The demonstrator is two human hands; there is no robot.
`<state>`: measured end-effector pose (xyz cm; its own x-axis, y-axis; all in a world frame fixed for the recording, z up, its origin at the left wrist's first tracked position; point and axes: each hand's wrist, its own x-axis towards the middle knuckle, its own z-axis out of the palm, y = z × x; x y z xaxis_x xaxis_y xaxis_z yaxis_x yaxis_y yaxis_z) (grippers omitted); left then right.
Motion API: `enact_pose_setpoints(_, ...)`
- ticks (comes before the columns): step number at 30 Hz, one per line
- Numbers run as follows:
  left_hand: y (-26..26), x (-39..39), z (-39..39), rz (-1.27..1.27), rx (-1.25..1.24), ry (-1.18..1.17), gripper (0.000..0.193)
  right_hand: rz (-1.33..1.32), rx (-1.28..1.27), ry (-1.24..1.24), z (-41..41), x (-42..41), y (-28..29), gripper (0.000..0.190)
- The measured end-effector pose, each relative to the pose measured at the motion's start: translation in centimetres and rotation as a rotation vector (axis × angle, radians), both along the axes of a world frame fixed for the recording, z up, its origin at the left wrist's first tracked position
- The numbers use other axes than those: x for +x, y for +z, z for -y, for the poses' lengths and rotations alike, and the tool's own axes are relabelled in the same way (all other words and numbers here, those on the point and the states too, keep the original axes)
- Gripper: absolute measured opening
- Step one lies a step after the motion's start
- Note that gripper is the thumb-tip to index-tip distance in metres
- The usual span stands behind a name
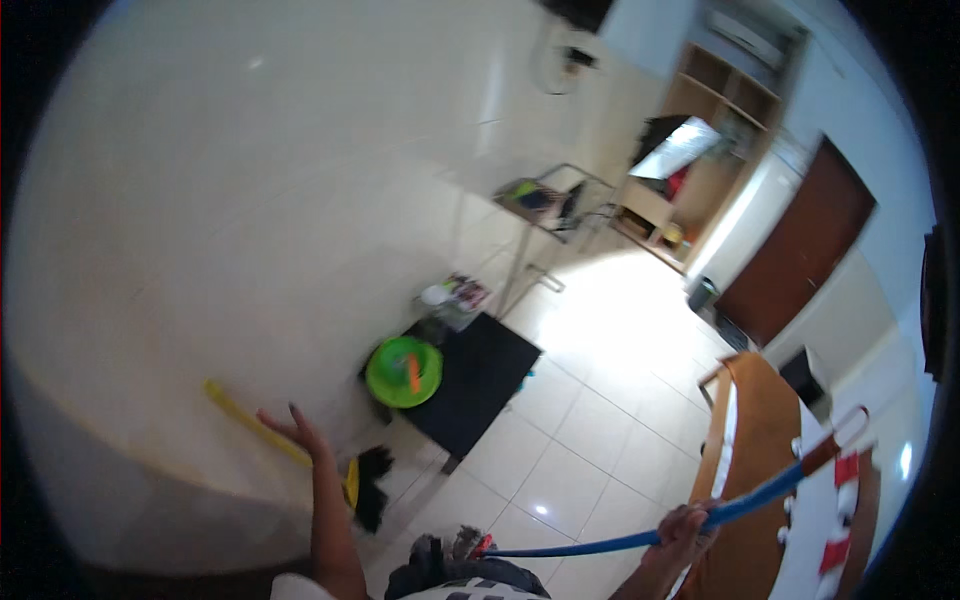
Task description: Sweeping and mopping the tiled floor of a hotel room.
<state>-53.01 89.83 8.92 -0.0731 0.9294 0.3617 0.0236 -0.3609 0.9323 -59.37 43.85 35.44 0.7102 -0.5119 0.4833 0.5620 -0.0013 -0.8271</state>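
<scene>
My right hand [682, 529] is closed around the blue handle of a mop [600, 545], whose loop-ended tip points up to the right. Its red and grey head is low by my feet. Raised at the lower left, my left hand [300, 431] has its fingers apart and holds nothing. Close behind that hand a yellow-handled broom [236, 412] leans against the wall, its black bristles near the floor. A green basin [386, 386] with an orange item inside stands on a low black table [491, 360].
A bed with an orange-brown cover [750, 450] stands at the right. Beyond the black table is a metal-framed stand [555, 225] bearing several items. Further back are a wooden shelf unit [697, 172], a small bin [703, 294] and a brown door [799, 244]. The tiled floor [577, 420] runs between table and bed.
</scene>
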Motion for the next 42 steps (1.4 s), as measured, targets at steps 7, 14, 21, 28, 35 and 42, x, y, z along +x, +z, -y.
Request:
enact_pose_setpoints(7, 6.8, 1.1, 30.7, -0.194, 0.089, -1.616, 0.067, 0.019, 0.239, 0.143, 5.7, 3.2, 1.1, 0.041)
enact_pose_setpoints(14, 7.1, 7.2, 48.5, -0.472, 0.221, -2.635, 0.043, 0.130, 0.365, 0.323, 16.2, 8.5, 0.1, 0.034)
enact_pose_setpoints(21, 6.2, 12.9, 59.3, -0.594, 0.276, -2.593, 0.021, 0.266, 0.302, 0.322, 27.7, 13.7, 2.5, 0.027)
enact_pose_setpoints(28, 3.2, 21.8, 65.0, -0.508, 0.581, -2.419, 0.013, 0.354, 0.114, 0.418, 35.4, 20.6, 3.7, 0.023)
enact_pose_setpoints(35, 3.7, 35.5, 71.6, -0.552, 0.575, -2.462, 0.013, 0.385, 0.015, 0.414, 40.4, 31.6, 3.4, 0.028)
enact_pose_setpoints(42, 4.4, 49.4, 79.6, -0.706, 0.729, -2.626, 0.012, 0.310, 0.092, 0.272, 48.8, 41.4, 3.1, 0.023)
